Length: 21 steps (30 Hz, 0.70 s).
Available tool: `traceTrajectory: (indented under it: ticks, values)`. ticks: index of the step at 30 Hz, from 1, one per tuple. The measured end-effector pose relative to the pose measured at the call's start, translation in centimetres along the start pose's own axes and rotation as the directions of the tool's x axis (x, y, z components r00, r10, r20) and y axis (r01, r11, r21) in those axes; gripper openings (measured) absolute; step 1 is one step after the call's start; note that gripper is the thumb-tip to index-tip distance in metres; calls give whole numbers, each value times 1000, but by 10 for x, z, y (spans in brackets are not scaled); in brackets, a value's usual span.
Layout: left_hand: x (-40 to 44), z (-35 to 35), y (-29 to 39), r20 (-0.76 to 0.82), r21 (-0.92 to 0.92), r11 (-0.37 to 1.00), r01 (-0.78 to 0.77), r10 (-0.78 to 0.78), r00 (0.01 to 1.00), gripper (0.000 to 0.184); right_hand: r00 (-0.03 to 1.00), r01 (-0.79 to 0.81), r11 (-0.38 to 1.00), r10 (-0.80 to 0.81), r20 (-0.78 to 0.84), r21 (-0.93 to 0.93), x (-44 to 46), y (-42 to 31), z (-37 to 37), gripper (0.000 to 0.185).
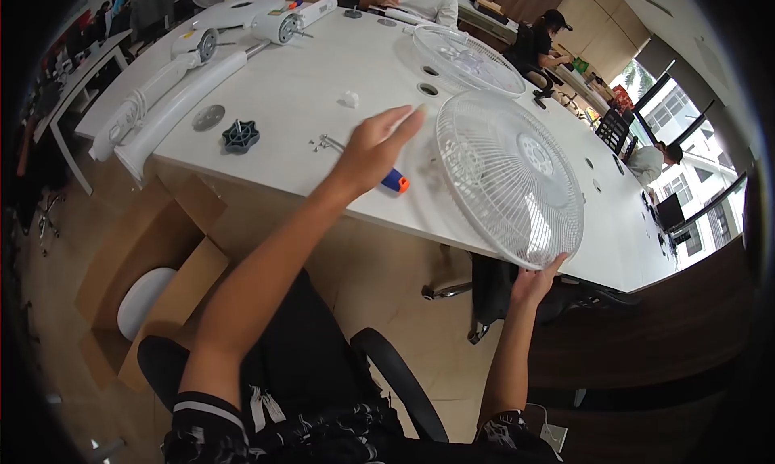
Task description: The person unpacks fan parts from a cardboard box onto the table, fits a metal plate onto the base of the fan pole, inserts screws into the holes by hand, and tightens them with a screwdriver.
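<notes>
Fan guard of round white wire point(510, 177), right near edge of white desk point(278, 93); right hand point(535, 283) grips its near rim, presumably for steadiness. Left hand point(373, 148) half open, apparently empty, partly hiding blue-and-orange handle point(395, 180); silver metal screws point(328, 143) alongside, likely for easy reach.

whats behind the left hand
Behind the left hand, the white table shows; a blue-and-orange handle pokes out on one side, small metal parts on the other. Whatever lies between is covered, so I can't tell if they connect.
</notes>
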<state>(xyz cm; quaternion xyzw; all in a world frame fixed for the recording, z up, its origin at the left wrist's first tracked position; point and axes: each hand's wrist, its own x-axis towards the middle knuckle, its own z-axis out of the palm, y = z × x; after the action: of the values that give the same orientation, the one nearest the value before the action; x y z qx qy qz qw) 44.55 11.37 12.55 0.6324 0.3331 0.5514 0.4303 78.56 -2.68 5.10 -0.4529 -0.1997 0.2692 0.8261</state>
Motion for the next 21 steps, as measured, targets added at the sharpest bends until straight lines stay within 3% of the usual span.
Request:
traceTrajectory:
  ticks: [3,5,6,9,12,14,15,16,17,19,21]
  values:
    - [-96,-81,39,-146,121,983,-138,155,977,50,991,-7,989,-13,-134,-147,-7,8,-10,79]
    - [-170,-151,35,-270,237,968,-79,144,952,45,968,-5,958,-67,-240,-288,-36,20,-10,68]
    - [-209,-183,30,-401,284,957,63,59,914,44,974,-1,945,-73,-214,-326,-49,34,-22,61]
    - [-341,-285,-10,-679,394,817,421,-49,732,34,999,-37,925,33,-17,-378,-132,63,-4,51]
    - [-451,-344,-4,-797,410,645,645,-91,597,35,942,11,872,156,298,-489,-208,92,20,48]
    - [-498,-363,-3,-795,436,521,734,-159,585,39,862,-18,864,268,430,-503,-243,104,35,42]
    - [-518,-379,-6,-809,427,515,743,-149,569,39,715,82,851,313,626,-519,-260,111,50,37]
    - [-539,-393,-8,-827,436,414,799,-164,537,42,522,189,843,348,778,-504,-277,117,65,32]
    - [-556,-408,-12,-845,438,309,845,-180,503,44,423,195,836,401,813,-514,-295,123,86,27]
    - [-573,-435,-25,-852,435,288,853,-176,493,49,235,209,849,438,868,-485,-334,144,126,24]
    - [-589,-462,-41,-853,427,204,881,-233,467,58,36,362,848,402,915,-387,-382,165,175,24]
